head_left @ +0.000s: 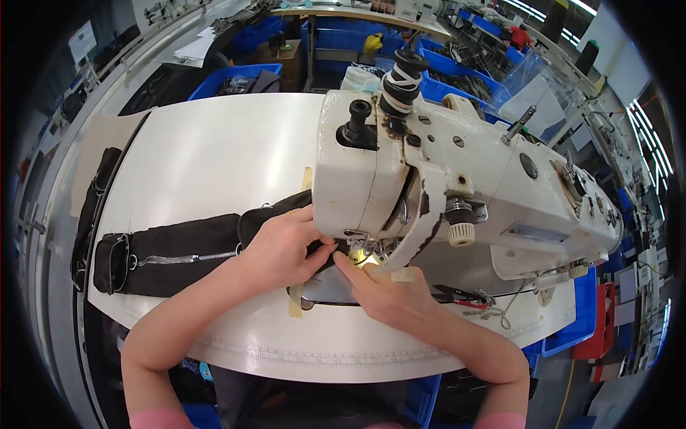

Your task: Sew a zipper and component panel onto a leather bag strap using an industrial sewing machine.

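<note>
A long black fabric piece (187,232) with a silver zipper and metal rings lies across the white table, its right end under the head of a white sewing machine (429,164). My left hand (282,247) rests over that end, thumb and fingers pinching the fabric edge just left of the needle area. Close beside it, my right hand (393,297) has its fingertips together at the same edge, in front of the lit presser foot (364,250). The machine's lever partly covers the right fingers. Both hands are closed on the black fabric.
Red-handled thread snips (468,297) and loose cord lie right of my right hand. More black pieces (96,207) hang at the table's left edge. A ruler strip (321,356) runs along the front. Blue bins (457,75) stand behind the machine.
</note>
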Demonstrator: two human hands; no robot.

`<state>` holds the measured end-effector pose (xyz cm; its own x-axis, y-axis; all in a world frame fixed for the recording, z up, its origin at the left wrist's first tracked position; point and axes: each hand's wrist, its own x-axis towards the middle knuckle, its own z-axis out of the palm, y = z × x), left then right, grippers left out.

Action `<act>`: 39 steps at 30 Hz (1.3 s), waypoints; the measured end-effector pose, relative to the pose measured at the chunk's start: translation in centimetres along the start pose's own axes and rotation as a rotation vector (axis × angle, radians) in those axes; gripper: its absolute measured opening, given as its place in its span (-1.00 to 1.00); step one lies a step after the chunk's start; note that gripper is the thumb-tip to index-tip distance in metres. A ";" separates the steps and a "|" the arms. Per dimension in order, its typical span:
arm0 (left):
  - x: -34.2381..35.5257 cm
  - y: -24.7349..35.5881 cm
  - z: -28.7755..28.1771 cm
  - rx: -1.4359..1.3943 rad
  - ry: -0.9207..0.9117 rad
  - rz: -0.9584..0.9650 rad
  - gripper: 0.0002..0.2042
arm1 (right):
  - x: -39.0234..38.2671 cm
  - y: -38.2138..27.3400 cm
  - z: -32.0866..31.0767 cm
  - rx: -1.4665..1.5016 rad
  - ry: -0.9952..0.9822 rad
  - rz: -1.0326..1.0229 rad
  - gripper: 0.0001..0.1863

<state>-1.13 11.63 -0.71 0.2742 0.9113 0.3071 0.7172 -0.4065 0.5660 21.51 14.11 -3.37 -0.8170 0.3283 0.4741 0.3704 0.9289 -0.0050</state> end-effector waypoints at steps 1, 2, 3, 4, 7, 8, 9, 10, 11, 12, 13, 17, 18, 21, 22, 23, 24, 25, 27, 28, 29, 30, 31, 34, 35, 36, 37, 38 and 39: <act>-0.2 0.2 0.1 0.007 -0.008 -0.036 -0.95 | 0.1 -0.1 -0.2 0.021 -0.003 0.012 -0.51; -0.2 0.2 0.3 0.008 -0.005 -0.041 -0.95 | 0.0 0.0 -0.2 0.024 -0.003 0.006 -0.51; -0.2 0.1 0.6 0.007 0.005 -0.044 -0.93 | -0.1 0.2 0.0 -0.011 0.014 -0.004 -0.53; -0.1 0.1 0.8 0.009 0.011 -0.047 -0.92 | -0.2 0.4 0.2 -0.043 0.034 -0.012 -0.56; 0.1 0.5 1.1 0.010 0.023 -0.135 -0.89 | -0.6 0.7 0.9 -0.018 0.090 -0.028 -0.55; 0.1 0.7 1.1 0.014 0.022 -0.138 -0.89 | -0.7 0.8 0.9 -0.014 0.092 -0.029 -0.55; 0.1 0.9 1.2 -0.041 0.030 -0.198 -0.88 | -0.8 0.8 0.8 -0.024 0.075 -0.034 -0.55; 0.0 1.1 1.2 -0.094 0.035 -0.257 -0.87 | -0.9 0.7 0.7 -0.034 0.060 -0.037 -0.55; 0.0 1.2 1.2 -0.091 0.032 -0.259 -0.87 | -1.0 0.6 0.6 -0.030 0.063 -0.035 -0.55; 0.0 1.4 1.3 -0.112 0.037 -0.278 -0.87 | -1.0 0.5 0.5 -0.035 0.043 -0.029 -0.56; 0.1 1.5 1.2 -0.134 0.047 -0.295 -0.86 | -1.0 0.5 0.4 -0.045 0.023 -0.026 -0.56; 0.0 0.9 1.8 -0.205 0.057 -0.328 -0.85 | -1.0 -0.3 -0.3 -0.005 0.023 -0.030 -0.61; -0.3 0.8 2.1 -0.171 0.073 -0.347 -0.85 | -1.4 -1.4 -1.0 0.077 -0.018 -0.022 -0.64; -1.1 0.5 2.1 -0.136 0.110 -0.347 -0.84 | -3.2 -5.8 -5.6 0.375 -0.204 -0.118 -0.70; -1.2 1.3 1.5 -0.144 0.089 -0.331 -0.82 | -4.5 -7.5 -6.3 0.501 -0.233 -0.137 -0.70; -1.6 2.1 0.7 -0.153 0.064 -0.316 -0.80 | -5.8 -9.4 -6.4 0.629 -0.262 -0.151 -0.69; -2.3 3.2 -0.5 -0.239 -0.064 -0.275 -0.69 | -7.2 -10.7 -5.4 0.755 -0.364 -0.115 -0.66; -3.6 2.7 -0.9 -0.067 -0.043 0.105 -0.49 | -8.3 -12.0 -3.8 0.879 -0.464 -0.082 -0.63; -4.4 4.0 -3.3 0.254 -0.264 0.375 -0.31 | -7.8 -13.4 -0.2 1.224 -0.771 0.341 -0.44; -4.8 4.0 -3.3 0.323 -0.285 0.347 -0.32 | -7.4 -14.5 2.3 1.287 -0.624 0.404 -0.35; -4.8 3.3 -2.9 0.324 -0.302 0.352 -0.32 | -5.7 -14.9 3.9 1.216 -0.732 0.372 -0.31; -3.9 2.7 -2.4 0.302 -0.267 0.374 -0.38 | -6.6 -17.2 8.0 1.257 -0.467 0.345 -0.32; -3.8 1.8 -2.2 0.289 -0.236 0.372 -0.44 | -3.3 -17.3 6.7 1.329 -0.853 0.438 -0.34; -2.9 1.3 -2.0 0.227 -0.248 0.382 -0.67 | -2.6 -19.9 7.1 1.405 -0.302 0.306 -0.40; -2.8 1.0 -2.0 0.191 -0.288 0.328 -0.73 | -2.0 -18.5 3.7 1.246 -0.269 0.175 -0.42; -3.0 1.5 -2.5 0.234 -0.295 0.334 -0.77 | -1.9 -17.3 1.0 1.201 -0.207 0.126 -0.44; -3.3 2.3 -3.0 0.241 -0.310 0.335 -0.77 | -0.7 -14.4 -3.3 1.007 -0.667 0.026 -0.40; -3.2 3.2 -3.1 0.286 -0.332 0.277 -0.77 | -0.2 -12.4 -7.2 0.887 -0.499 -0.076 -0.35; -3.1 4.1 -3.0 0.334 -0.350 0.220 -0.77 | -0.3 -11.4 -10.1 0.708 -0.475 -0.146 -0.41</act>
<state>-0.96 6.95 2.99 0.5977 0.7971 0.0853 0.7679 -0.5999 0.2249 22.00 1.70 5.42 -0.9916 0.0871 0.0954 0.0134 0.8036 -0.5950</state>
